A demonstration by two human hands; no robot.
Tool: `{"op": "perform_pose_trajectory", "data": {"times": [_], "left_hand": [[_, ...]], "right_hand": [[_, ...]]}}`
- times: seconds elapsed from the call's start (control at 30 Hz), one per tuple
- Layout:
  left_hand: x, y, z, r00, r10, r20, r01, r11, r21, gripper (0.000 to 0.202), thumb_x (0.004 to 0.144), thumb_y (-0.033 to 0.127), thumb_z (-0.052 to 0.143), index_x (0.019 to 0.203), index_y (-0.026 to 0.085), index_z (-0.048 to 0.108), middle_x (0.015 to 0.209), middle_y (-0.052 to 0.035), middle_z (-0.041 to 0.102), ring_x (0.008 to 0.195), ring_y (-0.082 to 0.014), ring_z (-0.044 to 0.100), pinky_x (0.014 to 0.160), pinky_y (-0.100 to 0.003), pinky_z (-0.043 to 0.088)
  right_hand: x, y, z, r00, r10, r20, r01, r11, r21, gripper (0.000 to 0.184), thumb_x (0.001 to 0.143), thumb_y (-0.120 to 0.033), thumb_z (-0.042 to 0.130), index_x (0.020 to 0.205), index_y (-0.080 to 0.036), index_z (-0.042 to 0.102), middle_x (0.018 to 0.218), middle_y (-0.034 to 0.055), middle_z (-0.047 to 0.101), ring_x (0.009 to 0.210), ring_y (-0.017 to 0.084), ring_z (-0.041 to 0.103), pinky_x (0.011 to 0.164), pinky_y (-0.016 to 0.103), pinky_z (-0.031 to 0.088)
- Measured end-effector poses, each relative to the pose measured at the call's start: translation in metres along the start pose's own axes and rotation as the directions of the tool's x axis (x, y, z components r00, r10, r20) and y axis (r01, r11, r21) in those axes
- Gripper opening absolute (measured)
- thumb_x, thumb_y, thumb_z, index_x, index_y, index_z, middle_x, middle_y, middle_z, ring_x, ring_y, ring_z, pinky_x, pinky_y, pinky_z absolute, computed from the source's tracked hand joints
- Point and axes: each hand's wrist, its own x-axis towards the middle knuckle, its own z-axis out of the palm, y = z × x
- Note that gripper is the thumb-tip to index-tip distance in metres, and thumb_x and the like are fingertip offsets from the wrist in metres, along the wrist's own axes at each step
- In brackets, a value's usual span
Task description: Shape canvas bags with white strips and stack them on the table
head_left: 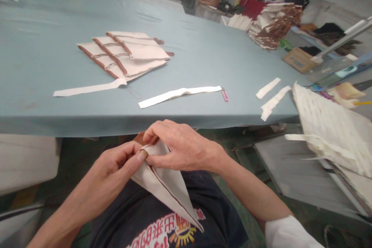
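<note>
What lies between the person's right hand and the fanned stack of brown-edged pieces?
In the head view, the table's front edge and, beyond it, the long white strip ending by the pink item lie between the right hand and the stack.

Fabric piece (pixel 173 183): cream cloth with a narrow dark brown line along its length. State: folded, tapering to a point. I see its upper end pinched between the left fingers (pixel 131 165) and the right fingers (pixel 160 160), which meet there. The body hangs at a slant below the fingers, its tip angled toward the right-hand side. The gripped edge is partly hidden.
</note>
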Motion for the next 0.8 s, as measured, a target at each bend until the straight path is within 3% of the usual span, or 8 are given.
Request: {"op": "perform_pose_trajectory", "data": {"times": [0.07, 0.17, 0.3, 0.47, 0.6, 0.8], "left_hand": [[-0.001, 0.002, 0.006, 0.994, 0.021, -0.107, -0.019, 1.0, 0.02, 0.042, 0.099, 0.054, 0.066, 0.07, 0.024, 0.075, 0.061, 0.0023, 0.068, 0.054, -0.0157, 0.058, 0.048, -0.021, 0.048], [0.0, 0.006, 0.013, 0.966, 0.088, -0.244, -0.071, 0.994, 0.079, 0.036, 0.098, 0.047, 0.065, 0.072, 0.025, 0.075, 0.061, 0.004, 0.07, 0.052, -0.0147, 0.06, 0.048, -0.019, 0.048], [0.003, 0.007, 0.021, 0.944, 0.096, -0.315, -0.069, 0.993, 0.096, 0.033, 0.097, 0.048, 0.066, 0.073, 0.026, 0.07, 0.062, 0.0052, 0.073, 0.052, -0.0149, 0.064, 0.049, -0.019, 0.049], [0.002, -0.002, 0.025, 0.949, 0.065, -0.308, -0.039, 0.995, 0.09, 0.038, 0.1, 0.054, 0.064, 0.075, 0.026, 0.074, 0.062, 0.0043, 0.073, 0.053, -0.0166, 0.065, 0.051, -0.021, 0.051], [0.0, -0.016, 0.024, 0.96, 0.093, -0.266, -0.061, 0.99, 0.128, 0.046, 0.107, 0.061, 0.06, 0.08, 0.027, 0.075, 0.064, 0.0042, 0.072, 0.054, -0.0173, 0.063, 0.054, -0.023, 0.053], [0.007, -0.048, 0.033, 0.97, 0.077, -0.23, -0.027, 0.976, 0.215, 0.048, 0.101, 0.074, 0.067, 0.09, 0.029, 0.082, 0.084, 0.001, 0.082, 0.072, -0.0202, 0.075, 0.068, -0.02, 0.062]], "right_hand": [[-0.004, -0.004, 0.008, 0.992, 0.033, -0.124, -0.037, 0.999, -0.029, 0.024, 0.097, -0.024, 0.08, 0.117, -0.022, 0.067, 0.13, 0.0064, 0.078, 0.122, 0.024, 0.068, 0.1, 0.036, 0.047], [-0.008, -0.011, 0.021, 0.953, 0.158, -0.258, -0.173, 0.984, -0.036, 0.016, 0.098, -0.027, 0.078, 0.108, -0.022, 0.067, 0.117, 0.0056, 0.08, 0.111, 0.024, 0.07, 0.094, 0.037, 0.047], [-0.012, -0.013, 0.031, 0.916, 0.337, -0.217, -0.309, 0.939, 0.154, 0.018, 0.099, -0.032, 0.076, 0.092, -0.024, 0.062, 0.087, -0.0027, 0.072, 0.081, 0.017, 0.064, 0.08, 0.033, 0.042], [-0.017, -0.007, 0.044, 0.903, 0.376, -0.207, -0.271, 0.873, 0.405, 0.012, 0.095, -0.024, 0.072, 0.093, -0.024, 0.06, 0.086, -0.0048, 0.067, 0.078, 0.016, 0.06, 0.077, 0.031, 0.042], [-0.021, 0.002, 0.058, 0.895, 0.41, -0.173, -0.224, 0.751, 0.621, 0.012, 0.087, -0.019, 0.071, 0.095, -0.024, 0.062, 0.083, -0.0054, 0.063, 0.074, 0.015, 0.056, 0.072, 0.03, 0.045], [-0.028, 0.014, 0.064, 0.865, 0.445, -0.232, -0.162, 0.685, 0.71, 0.014, 0.085, -0.023, 0.073, 0.09, -0.023, 0.061, 0.078, -0.005, 0.061, 0.069, 0.013, 0.052, 0.065, 0.027, 0.042]]}}
